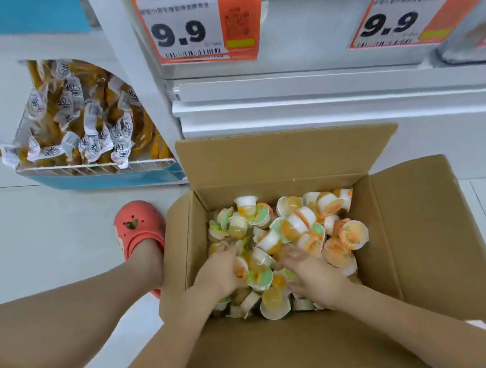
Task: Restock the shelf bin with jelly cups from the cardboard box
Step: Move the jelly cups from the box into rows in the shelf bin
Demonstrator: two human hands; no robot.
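Both grips are down among the jelly cups point(286, 233): our left hand point(219, 271) and right hand point(315, 279) lie palm-down on the heap, fingers curled into the cups as if gathering them, though we cannot tell whether either has yet closed on a particular cup. The cups lie loose in the cardboard box point(421, 240), which stands open on the floor point(46, 234), most of them ahead of and between the hands. The shelf bin is not identifiable from this view; a white shelf unit point(317, 101) rises beyond the box. To do the step well, we judge it best to draw the hands together and scoop a compact handful, since the small, rounded cups would likely spill from an overfull grasp. Two orange price tags point(198, 26) above read "9.9"; their smaller print is illegible. Up and left of the left hand sits a basket of wrapped snacks point(79, 120), and a red clog point(139, 224) stands beside the box.
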